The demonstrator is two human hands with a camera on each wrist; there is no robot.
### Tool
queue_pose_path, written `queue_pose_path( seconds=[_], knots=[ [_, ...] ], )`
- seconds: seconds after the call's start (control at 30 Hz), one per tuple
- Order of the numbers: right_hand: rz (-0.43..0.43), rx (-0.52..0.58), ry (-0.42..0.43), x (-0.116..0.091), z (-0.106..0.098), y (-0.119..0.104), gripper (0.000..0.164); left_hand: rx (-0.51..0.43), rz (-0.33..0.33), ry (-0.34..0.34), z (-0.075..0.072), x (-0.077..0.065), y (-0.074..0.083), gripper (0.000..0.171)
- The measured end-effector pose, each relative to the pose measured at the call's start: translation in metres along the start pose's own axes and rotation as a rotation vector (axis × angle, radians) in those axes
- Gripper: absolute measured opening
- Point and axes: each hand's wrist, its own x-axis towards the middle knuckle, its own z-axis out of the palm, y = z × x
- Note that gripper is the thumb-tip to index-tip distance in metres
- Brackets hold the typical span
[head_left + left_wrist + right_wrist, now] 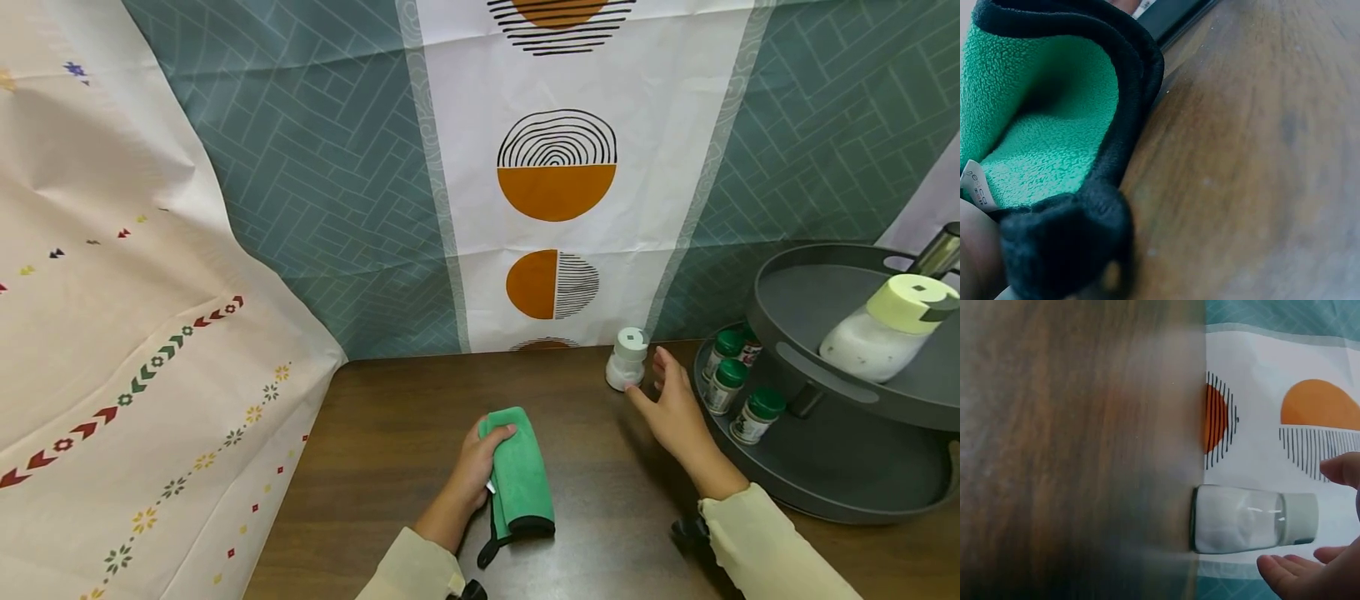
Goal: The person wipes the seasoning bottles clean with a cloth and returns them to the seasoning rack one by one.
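My left hand (474, 468) grips a folded green cloth (522, 471) with black edging, thumb on top, over the wooden table. The left wrist view shows the cloth's fuzzy inner fold (1054, 150), its black loop and a small white tag (977, 185). At the table's back edge stands a small clear jar (1238, 519) with white contents and a pale cap. My right hand (672, 410) is just right of this jar, with thumb and fingers spread apart. In the right wrist view, fingertips (1272, 570) lie near the cap, with a gap between.
A dark two-tier round rack (832, 492) stands at the right. Its lower tier carries several green-capped spice jars (753, 415); a white bottle (877, 337) with a pale yellow-green cap lies tilted on the upper one. Patterned cloth (322, 167) hangs behind the table (390, 433).
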Motion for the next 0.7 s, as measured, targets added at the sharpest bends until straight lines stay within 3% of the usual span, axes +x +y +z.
queue_pose_path(
  seconds=[0.17,0.5,0.7],
  knots=[
    [0.062,-0.01,0.003,0.012,0.005,0.006,0.088,0.0,0.0,0.003,0.0,0.0,-0.001,0.033],
    [0.159,0.1,-0.072,0.037,0.014,0.02,0.094,-0.002,-0.005,-0.001,-0.001,0.0,-0.002,0.034],
    [0.168,0.117,-0.063,0.045,0.018,0.024,0.089,-0.012,0.003,-0.009,0.0,0.0,-0.001,0.032]
  ],
)
